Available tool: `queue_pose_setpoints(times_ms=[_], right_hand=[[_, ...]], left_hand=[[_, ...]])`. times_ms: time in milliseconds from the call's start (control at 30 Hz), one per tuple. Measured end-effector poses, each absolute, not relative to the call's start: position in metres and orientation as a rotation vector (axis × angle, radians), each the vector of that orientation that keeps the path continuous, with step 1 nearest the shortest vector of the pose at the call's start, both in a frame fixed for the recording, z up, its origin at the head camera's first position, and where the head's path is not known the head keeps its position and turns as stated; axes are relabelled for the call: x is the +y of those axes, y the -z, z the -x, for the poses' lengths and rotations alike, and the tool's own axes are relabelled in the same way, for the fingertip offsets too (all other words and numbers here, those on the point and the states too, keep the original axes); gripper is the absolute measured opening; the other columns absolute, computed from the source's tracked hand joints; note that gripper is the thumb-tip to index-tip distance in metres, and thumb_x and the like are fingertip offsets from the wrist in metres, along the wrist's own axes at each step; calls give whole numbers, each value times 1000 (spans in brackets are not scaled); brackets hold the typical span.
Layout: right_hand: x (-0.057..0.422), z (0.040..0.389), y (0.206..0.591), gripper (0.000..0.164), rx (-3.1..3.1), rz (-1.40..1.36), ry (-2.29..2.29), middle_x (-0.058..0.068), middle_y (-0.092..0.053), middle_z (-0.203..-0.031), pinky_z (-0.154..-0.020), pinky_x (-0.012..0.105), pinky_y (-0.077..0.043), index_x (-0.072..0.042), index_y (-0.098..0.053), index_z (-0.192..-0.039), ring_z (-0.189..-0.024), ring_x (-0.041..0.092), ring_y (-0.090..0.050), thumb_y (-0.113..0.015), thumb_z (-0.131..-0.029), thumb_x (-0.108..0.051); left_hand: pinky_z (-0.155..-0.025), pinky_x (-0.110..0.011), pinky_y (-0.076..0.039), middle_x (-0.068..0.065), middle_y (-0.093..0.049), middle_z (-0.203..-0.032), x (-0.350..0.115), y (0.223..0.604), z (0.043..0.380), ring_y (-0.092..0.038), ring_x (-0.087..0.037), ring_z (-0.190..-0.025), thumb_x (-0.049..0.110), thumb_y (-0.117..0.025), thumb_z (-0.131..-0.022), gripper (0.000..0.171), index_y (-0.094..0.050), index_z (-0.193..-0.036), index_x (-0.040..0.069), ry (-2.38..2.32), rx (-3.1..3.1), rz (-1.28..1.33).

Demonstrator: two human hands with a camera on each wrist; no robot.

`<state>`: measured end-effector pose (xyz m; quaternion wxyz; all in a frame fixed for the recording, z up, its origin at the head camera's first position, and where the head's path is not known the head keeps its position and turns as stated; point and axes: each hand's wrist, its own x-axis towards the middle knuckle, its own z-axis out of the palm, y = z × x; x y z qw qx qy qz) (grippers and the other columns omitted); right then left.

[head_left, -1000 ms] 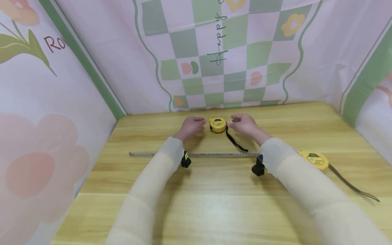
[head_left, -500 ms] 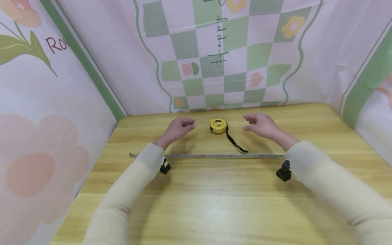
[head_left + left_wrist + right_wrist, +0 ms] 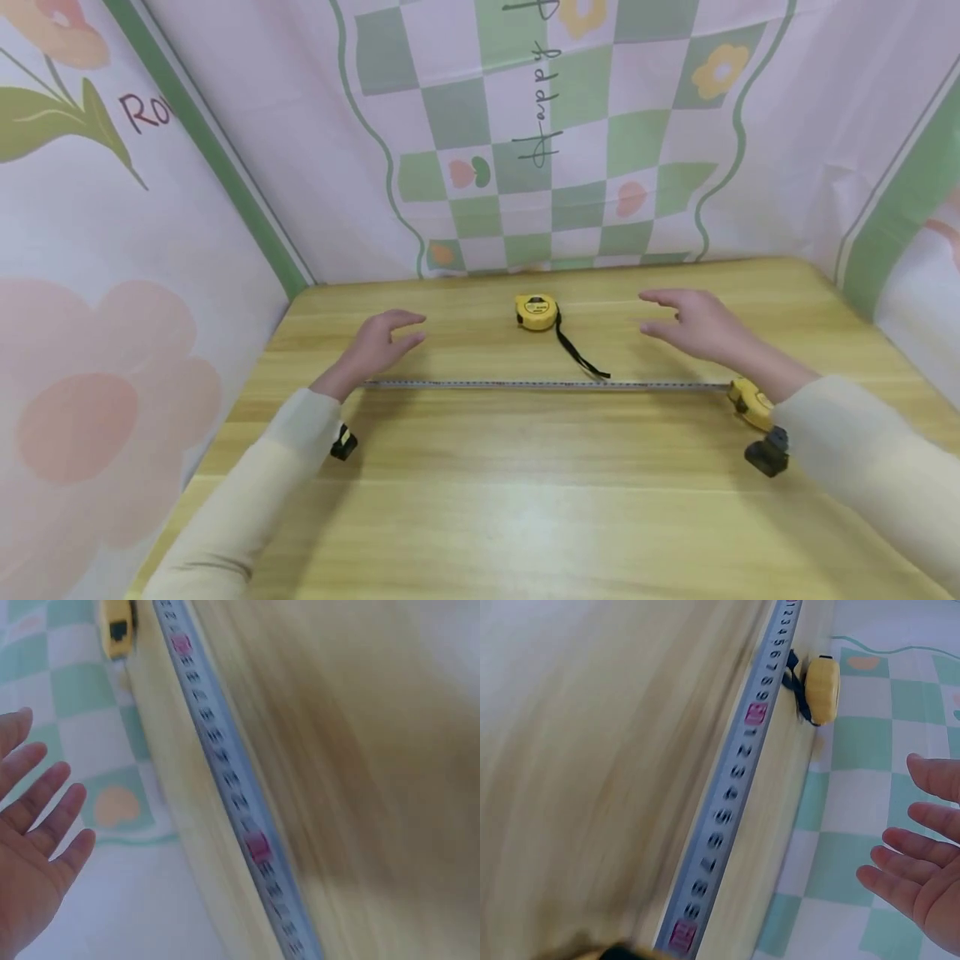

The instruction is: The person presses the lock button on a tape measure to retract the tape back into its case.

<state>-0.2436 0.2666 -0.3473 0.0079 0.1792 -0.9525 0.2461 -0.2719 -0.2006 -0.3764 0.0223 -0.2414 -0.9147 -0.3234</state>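
Observation:
A small yellow tape measure [image 3: 536, 313] lies near the back of the table, its black wrist strap [image 3: 576, 353] trailing to the right. In front of it, a pulled-out tape blade [image 3: 540, 385] runs across to a second yellow tape measure [image 3: 750, 403], partly covered by my right forearm. My left hand [image 3: 372, 343] is held to the left of the small tape measure, fingers extended and touching nothing. To its right, apart from it, hovers my right hand [image 3: 697, 322], thumb and fingers spread. Both wrist views show empty palms with relaxed fingers; the blade's numbers are visible there.
The wooden table [image 3: 525, 500] ends at a printed cloth backdrop [image 3: 480, 125] with green checks. Cloth also hangs along the left and right sides. Black wrist cameras, one left [image 3: 343, 442] and one right [image 3: 768, 452], sit under the cuffs.
Both hands have moved away from the small tape measure, the left one leftward and the right one rightward, and slightly nearer me. The tape measures and blade have stayed in place.

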Motion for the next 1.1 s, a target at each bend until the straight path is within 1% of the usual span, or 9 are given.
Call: queue_pose_setpoints(times_ms=[67, 167, 233, 267, 433, 600, 733, 933, 1100], right_hand=[[273, 239, 347, 57, -2968, -581, -730, 32, -45, -138, -93, 61, -45, 6, -46, -139, -99, 49, -59, -63, -96, -27], [281, 232, 347, 56, -2952, -613, -681, 32, -46, -137, -98, 63, -40, 8, -47, -138, -104, 49, -56, -63, -96, -27], [287, 228, 348, 55, -2938, -621, -660, 32, -48, -136, -102, 65, -34, 8, -48, -136, -123, 51, -43, -63, -96, -26], [290, 226, 349, 55, -2933, -621, -652, 32, -48, -135, -103, 65, -34, 9, -48, -136, -124, 51, -42, -64, -95, -25], [307, 215, 354, 55, -2927, -604, -629, 33, -48, -134, -102, 67, -34, 9, -48, -135, -123, 53, -43, -66, -94, -22], [326, 205, 359, 54, -2897, -623, -604, 35, -49, -131, -96, 69, -36, 10, -49, -133, -119, 55, -43, -65, -95, -24], [342, 198, 364, 54, -2883, -601, -616, 34, -50, -131, -95, 70, -36, 9, -50, -133, -119, 55, -43, -68, -92, -21], [363, 190, 373, 53, -2897, -583, -595, 36, -48, -131, -93, 71, -35, 9, -48, -134, -117, 57, -43, -66, -94, -21], [375, 184, 382, 51, -2875, -573, -582, 36, -49, -130, -97, 71, -32, 9, -49, -133, -116, 57, -43, -66, -94, -20]], left_hand=[[-103, -51, -43, -15, -56, -134, -212, 378, 269, -49, -33, -126, 22, -62, -97, 38, -60, -130, 3, 994, -2840, 718], [-103, -53, -43, -16, -56, -134, -229, 381, 263, -48, -34, -126, 24, -61, -98, 39, -59, -130, 2, 967, -2857, 681], [-104, -53, -41, -17, -55, -134, -240, 382, 259, -48, -35, -126, 24, -61, -97, 40, -59, -130, 2, 935, -2867, 657], [-105, -53, -40, -17, -55, -134, -245, 383, 257, -48, -36, -126, 24, -61, -97, 40, -59, -130, 1, 916, -2870, 651], [-107, -56, -37, -22, -54, -134, -267, 388, 249, -47, -41, -126, 21, -63, -96, 40, -59, -129, -1, 815, -2871, 621], [-105, -59, -36, -24, -53, -134, -289, 391, 242, -46, -43, -125, 19, -63, -96, 40, -58, -130, -2, 760, -2869, 586], [-105, -61, -36, -25, -52, -134, -305, 394, 235, -46, -45, -124, 15, -64, -95, 40, -57, -130, -3, 703, -2867, 557], [-102, -60, -39, -27, -57, -125, -324, 403, 226, -51, -47, -116, 9, -68, -91, 37, -61, -123, -8, 577, -2802, 586], [-96, -59, -44, -27, -62, -117, -337, 413, 227, -56, -46, -109, 7, -73, -85, 35, -65, -115, -9, 426, -2673, 694]])
